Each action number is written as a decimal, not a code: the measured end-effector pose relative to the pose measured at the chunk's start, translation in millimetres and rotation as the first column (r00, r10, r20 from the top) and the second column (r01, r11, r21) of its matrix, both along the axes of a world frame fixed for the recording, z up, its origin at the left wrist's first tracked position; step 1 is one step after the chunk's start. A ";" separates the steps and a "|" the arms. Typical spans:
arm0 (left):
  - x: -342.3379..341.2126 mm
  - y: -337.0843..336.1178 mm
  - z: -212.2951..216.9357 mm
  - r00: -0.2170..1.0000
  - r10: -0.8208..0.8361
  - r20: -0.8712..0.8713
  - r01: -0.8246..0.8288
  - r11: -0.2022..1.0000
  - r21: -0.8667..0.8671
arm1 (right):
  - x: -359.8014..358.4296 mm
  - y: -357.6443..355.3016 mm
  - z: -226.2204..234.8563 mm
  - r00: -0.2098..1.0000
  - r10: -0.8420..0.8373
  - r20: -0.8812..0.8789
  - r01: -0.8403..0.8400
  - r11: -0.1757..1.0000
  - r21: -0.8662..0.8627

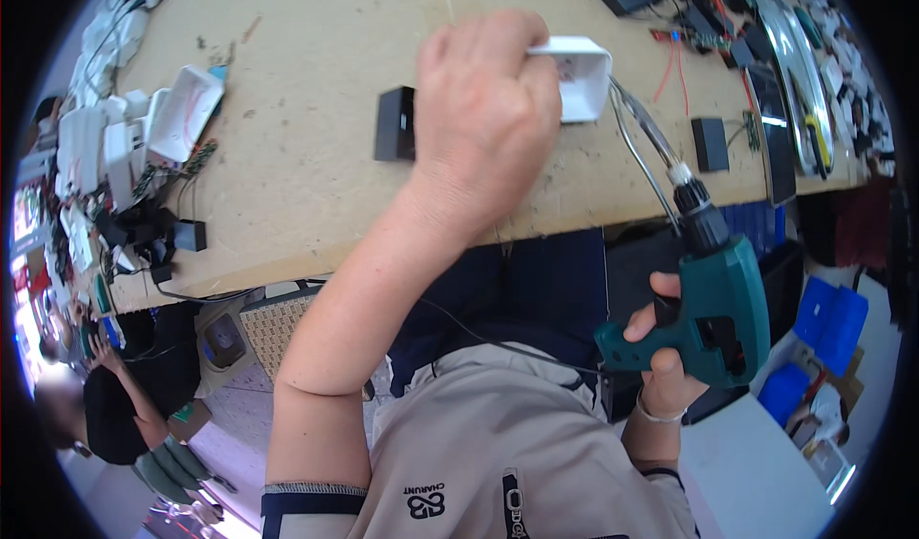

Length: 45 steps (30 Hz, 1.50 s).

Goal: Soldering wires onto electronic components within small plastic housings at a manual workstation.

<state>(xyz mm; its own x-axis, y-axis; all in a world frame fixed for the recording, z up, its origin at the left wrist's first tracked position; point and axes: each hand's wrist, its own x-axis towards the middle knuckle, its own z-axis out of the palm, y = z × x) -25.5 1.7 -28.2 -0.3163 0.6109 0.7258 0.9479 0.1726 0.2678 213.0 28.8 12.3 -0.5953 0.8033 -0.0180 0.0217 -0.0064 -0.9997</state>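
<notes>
My left hand point(488, 108) is closed on a white plastic housing point(586, 89), an open box shape held over the table. The hand covers the housing's left part. Close beside my left wrist sits a black rectangular block point(392, 125), partly hidden by the hand. My right hand point(665, 352) grips the handle of a green soldering gun point(732, 300), with fingers at its trigger. The gun's long metal tip and a thin curved feed tube point up at the housing's right rim. Whether the tip touches the housing, I cannot tell.
White housings point(187, 113) and black blocks with wires lie piled at the left. At the right are circuit boards with red wires point(680, 36), another black block point(709, 144) and a yellow-handled tool point(818, 146). A cable runs from the gun across my lap. Another person point(124, 395) sits at left.
</notes>
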 end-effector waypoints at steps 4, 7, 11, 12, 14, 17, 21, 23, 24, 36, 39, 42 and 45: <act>5.7 -9.7 13.1 1.000 0.015 -0.021 -0.017 0.995 -0.098 | 12.5 0.2 -7.9 0.996 -0.012 -0.087 0.015 0.999 0.032; 9.2 -20.9 22.9 1.000 0.015 0.005 -0.015 0.995 -0.094 | 21.4 1.3 -11.9 0.991 0.026 -0.131 -0.016 0.997 0.074; 8.1 -33.6 32.9 0.949 0.017 0.314 0.072 0.960 -0.270 | 25.3 7.0 -14.0 0.981 0.104 -0.165 -0.074 0.981 0.178; 7.5 -34.2 33.3 0.952 0.030 0.304 0.056 0.961 -0.271 | 24.8 5.0 -12.5 0.982 0.098 -0.159 -0.069 0.981 0.180; 4.2 -35.5 31.7 0.919 0.005 0.394 0.130 0.940 -0.315 | 25.0 5.3 -11.2 0.978 0.118 -0.171 -0.085 0.978 0.190; -7.5 -51.5 34.6 0.920 0.043 0.390 0.034 0.982 -0.188 | 21.6 1.6 -6.6 0.981 0.068 -0.183 -0.039 0.986 0.160; -50.6 -101.2 52.1 0.424 -0.206 0.882 -0.068 0.964 0.258 | 27.8 5.7 -5.5 0.964 0.110 -0.240 -0.071 0.983 0.167; -74.3 -140.7 66.4 0.190 -0.410 0.892 -0.198 0.874 0.444 | 28.5 4.8 -3.9 0.963 0.102 -0.248 -0.065 0.986 0.152; -82.2 -161.7 68.4 0.195 -0.458 0.867 -0.242 0.834 0.495 | 27.5 4.6 -4.2 0.959 0.107 -0.262 -0.076 0.989 0.128; -113.4 -188.7 36.5 0.642 0.764 -0.068 -0.743 0.598 -0.300 | 15.4 6.6 -4.4 0.960 0.060 -0.274 -0.057 0.998 0.020; -105.5 -176.1 39.6 0.538 0.826 -0.170 -0.831 0.484 -0.275 | 15.6 10.9 -6.1 0.960 0.039 -0.278 -0.038 0.999 0.009; -100.1 -154.9 53.4 0.650 0.736 -0.188 -0.758 0.646 -0.090 | 14.0 16.1 -5.4 0.960 0.041 -0.277 -0.028 0.998 0.049; -107.8 -109.5 74.8 0.908 0.380 -0.178 -0.391 0.920 -0.029 | 10.8 21.6 -5.0 0.955 0.029 -0.296 -0.028 1.000 0.007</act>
<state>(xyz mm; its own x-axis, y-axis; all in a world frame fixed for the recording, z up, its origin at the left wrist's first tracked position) -133.3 -107.8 46.6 -0.4149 0.5114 0.7525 0.8338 0.5447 0.0896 223.7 50.4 7.3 -0.5964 0.7856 0.1647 -0.2748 -0.0070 -0.9615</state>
